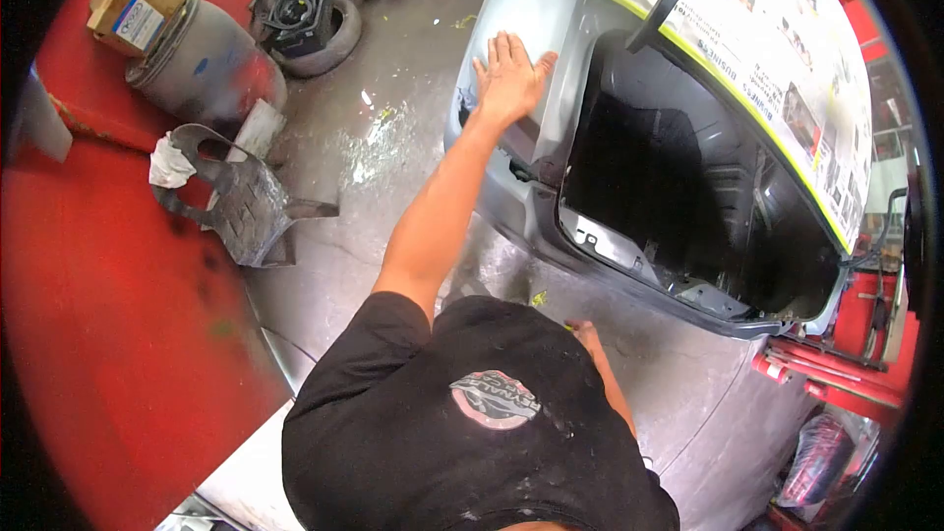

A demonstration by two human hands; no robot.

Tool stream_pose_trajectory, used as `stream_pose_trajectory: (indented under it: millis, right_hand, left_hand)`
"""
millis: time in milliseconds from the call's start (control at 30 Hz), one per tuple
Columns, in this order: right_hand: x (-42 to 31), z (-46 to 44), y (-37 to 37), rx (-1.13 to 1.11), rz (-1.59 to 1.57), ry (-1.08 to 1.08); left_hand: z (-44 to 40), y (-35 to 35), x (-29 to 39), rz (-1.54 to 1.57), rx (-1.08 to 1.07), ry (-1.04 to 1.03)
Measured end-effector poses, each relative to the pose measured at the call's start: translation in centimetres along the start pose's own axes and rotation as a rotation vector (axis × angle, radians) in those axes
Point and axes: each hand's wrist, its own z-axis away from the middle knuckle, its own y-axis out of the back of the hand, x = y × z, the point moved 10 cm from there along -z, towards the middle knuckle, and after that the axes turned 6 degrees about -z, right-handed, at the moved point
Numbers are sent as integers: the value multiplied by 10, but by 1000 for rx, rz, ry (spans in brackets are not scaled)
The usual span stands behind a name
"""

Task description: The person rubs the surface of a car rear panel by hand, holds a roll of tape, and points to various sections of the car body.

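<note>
My left hand (509, 81) lies flat with its fingers spread on the grey rear side panel (521, 15) of a car body. Lower down, close to my black shirt, is my right hand (586, 335). Its fingers look curled, with a small yellowish bit showing at the tips, too small to name. Beside my left hand gapes the open trunk (649, 157), dark inside, with the bumper (531, 221) running below its edge. Printed paper (747, 59) edged in yellow-green tape covers the area above the trunk.
A dirty plastic chair (246, 202) with a white rag (171, 163) stands at left by the red wall (118, 305). Behind it are a drum (211, 64) with cardboard boxes (138, 5) and a tire (329, 44). Red equipment (836, 379) stands at right.
</note>
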Motion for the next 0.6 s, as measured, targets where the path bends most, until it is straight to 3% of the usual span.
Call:
stream_pose_trajectory:
  millis: [67,200,367,600]
  right_hand:
    - [-4,11,1,18,28,-27]
    - [71,10,-26,31,-63,109]
    - [80,25,-32,21,-68,-19]
    - [82,34,-39,13,-78,-72]
  left_hand:
    - [-22,-2,-15,56,-2,59]
    - [-66,-12,-41,129,-50,160]
    - [-98,-25,-65,146,-167,232]
    - [-69,-12,-40,79,-85,51]
